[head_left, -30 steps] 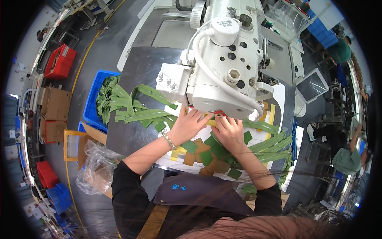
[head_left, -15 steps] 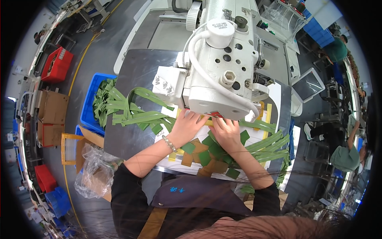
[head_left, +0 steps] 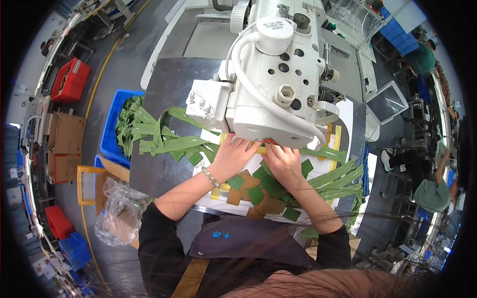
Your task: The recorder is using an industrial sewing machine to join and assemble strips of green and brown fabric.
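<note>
Both hands lie side by side at the front of the white industrial sewing machine head (head_left: 273, 111), palms down. My left hand (head_left: 233, 158) stretches its fingers forward, and a beaded bracelet circles the wrist. My right hand (head_left: 284, 163) lies close by, fingers pointing forward over the work area. The machine head partly hides the fingertips and whatever is under them. Long green webbing straps (head_left: 181, 145) reach the left hand from the left, while more straps (head_left: 338, 179) fan out right of the right hand. Green patches (head_left: 256, 195) and brown patches (head_left: 244, 186) lie between the forearms.
A blue bin (head_left: 112, 126) of green straps stands at the left of the metal tabletop (head_left: 166, 89). An open carton with clear plastic (head_left: 119, 218) sits lower left. A screen (head_left: 387, 103) stands at right. Other people work at far right.
Both hands keep nearly the same place and pose beneath the machine head. The view has shifted slightly; the straps and patches look unchanged.
</note>
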Action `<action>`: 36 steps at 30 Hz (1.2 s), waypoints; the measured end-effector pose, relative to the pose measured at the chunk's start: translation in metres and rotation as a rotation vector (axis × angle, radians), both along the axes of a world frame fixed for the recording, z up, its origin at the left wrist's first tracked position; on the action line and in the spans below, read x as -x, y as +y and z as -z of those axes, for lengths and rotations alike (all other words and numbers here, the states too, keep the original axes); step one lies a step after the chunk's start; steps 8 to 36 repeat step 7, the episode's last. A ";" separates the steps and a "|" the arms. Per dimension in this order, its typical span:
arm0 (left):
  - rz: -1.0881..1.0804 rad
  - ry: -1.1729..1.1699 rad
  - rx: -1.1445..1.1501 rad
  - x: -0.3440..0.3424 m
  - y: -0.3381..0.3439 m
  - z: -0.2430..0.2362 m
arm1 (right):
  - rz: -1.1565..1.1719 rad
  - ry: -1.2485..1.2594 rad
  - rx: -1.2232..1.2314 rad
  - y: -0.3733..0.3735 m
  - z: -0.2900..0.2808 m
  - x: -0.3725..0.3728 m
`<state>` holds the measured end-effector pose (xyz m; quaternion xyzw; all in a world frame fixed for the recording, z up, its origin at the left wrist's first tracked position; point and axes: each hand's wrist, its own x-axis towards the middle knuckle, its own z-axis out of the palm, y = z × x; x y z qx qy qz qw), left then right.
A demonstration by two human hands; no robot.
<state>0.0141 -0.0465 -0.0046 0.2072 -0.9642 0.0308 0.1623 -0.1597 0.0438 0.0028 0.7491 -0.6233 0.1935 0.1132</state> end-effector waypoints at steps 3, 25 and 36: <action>-0.001 -0.031 -0.027 0.000 0.000 0.000 | -0.001 -0.004 -0.004 0.000 0.002 0.001; 0.007 -0.048 -0.110 -0.001 -0.002 0.004 | 0.014 0.014 -0.098 0.003 0.011 0.002; 0.007 -0.048 -0.110 -0.001 -0.002 0.004 | 0.014 0.014 -0.098 0.003 0.011 0.002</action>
